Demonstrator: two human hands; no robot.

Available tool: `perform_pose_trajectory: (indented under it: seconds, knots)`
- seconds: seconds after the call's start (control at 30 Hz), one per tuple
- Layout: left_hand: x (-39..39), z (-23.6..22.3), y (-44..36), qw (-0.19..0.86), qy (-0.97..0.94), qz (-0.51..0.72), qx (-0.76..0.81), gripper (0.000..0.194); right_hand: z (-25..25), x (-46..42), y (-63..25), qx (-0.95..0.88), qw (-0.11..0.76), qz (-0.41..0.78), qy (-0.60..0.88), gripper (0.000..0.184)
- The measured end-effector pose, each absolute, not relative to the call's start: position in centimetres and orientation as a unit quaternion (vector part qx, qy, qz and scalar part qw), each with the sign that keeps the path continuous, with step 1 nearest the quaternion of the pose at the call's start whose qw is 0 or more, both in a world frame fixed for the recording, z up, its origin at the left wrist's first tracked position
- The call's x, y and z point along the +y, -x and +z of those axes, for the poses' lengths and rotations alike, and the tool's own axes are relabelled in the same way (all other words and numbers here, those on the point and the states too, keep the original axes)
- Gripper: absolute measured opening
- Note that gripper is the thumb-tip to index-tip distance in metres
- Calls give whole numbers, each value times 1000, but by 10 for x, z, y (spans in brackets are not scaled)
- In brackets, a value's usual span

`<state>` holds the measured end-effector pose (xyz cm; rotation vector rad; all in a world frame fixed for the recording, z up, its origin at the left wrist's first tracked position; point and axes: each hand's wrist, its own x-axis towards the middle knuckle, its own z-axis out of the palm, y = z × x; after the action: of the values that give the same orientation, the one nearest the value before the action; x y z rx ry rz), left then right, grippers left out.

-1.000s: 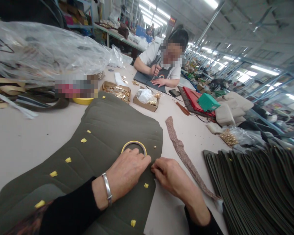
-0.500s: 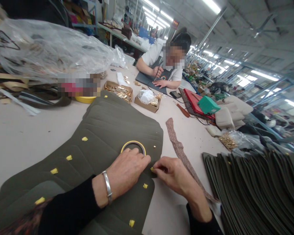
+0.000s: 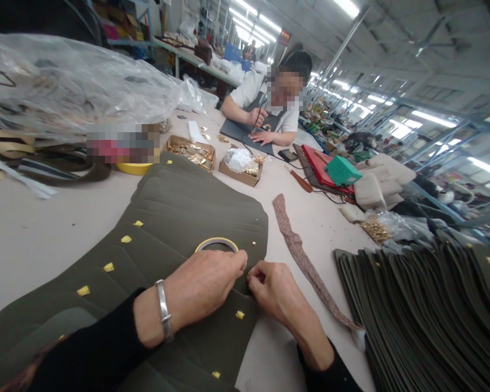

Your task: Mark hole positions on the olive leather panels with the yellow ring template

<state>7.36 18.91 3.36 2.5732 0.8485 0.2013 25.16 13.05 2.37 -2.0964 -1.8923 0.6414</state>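
Observation:
Dark olive layered, quilted-looking fabric pieces (image 3: 188, 201) spread across the table in front of me. My left hand (image 3: 202, 280), with a silver bangle at its wrist, is closed on a ring-shaped roll of yellow tape (image 3: 217, 241) resting over the fabric. Close to its fingertips, my right hand (image 3: 280, 291) is pinched at the fabric's right edge; whatever lies between thumb and finger is hidden. Small yellow tape pieces (image 3: 239, 314) dot the fabric on both sides. A tiny gold-coloured fitting (image 3: 253, 243) shows just above my right fingers.
A tall row of similar olive pieces (image 3: 408, 305) stands at right, beside a brown speckled strip (image 3: 298, 250). Cardboard boxes of gold fittings (image 3: 191, 154) sit beyond the fabric. Plastic bags (image 3: 77, 81) heap at left. Across the table a co-worker (image 3: 265, 109) works on a dark panel.
The yellow piece seen at my right fingertips is now hidden from sight. My right hand has shifted slightly left, closer to my left hand. The view has turned a little.

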Motion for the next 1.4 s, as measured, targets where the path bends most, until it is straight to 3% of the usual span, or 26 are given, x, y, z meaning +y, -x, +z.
perform_pose_trajectory:
  seconds: [0.13, 0.37, 0.5, 0.57, 0.67, 0.87, 1.2, 1.27, 1.4]
  knots:
    - [194, 27, -73, 233, -916, 109, 309, 14, 27, 126, -248, -678, 87, 207, 699, 19]
    - [196, 22, -72, 234, -906, 203, 289, 20, 25, 124, -251, -691, 104, 198, 687, 22]
    - [194, 21, -73, 246, -902, 204, 290, 44, 30, 129, -260, -668, 214, 278, 656, 19]
    - [193, 19, -74, 243, -902, 206, 293, 49, 34, 131, -263, -675, 301, 255, 623, 21]
    - [193, 17, -74, 232, -903, 212, 293, 47, 36, 132, -263, -715, 377, 177, 561, 21]
    - [190, 17, -75, 223, -909, 212, 281, 41, 33, 133, -255, -773, 385, 111, 492, 15]
    - [190, 25, -76, 239, -903, 183, 306, 14, 16, 133, -246, -741, 411, -1, 531, 16]
    - [190, 23, -77, 222, -902, 195, 313, 17, 15, 133, -242, -710, 425, 40, 560, 15]
    - [187, 16, -78, 176, -911, 241, 285, 22, 16, 136, -235, -540, 459, 297, 640, 10]
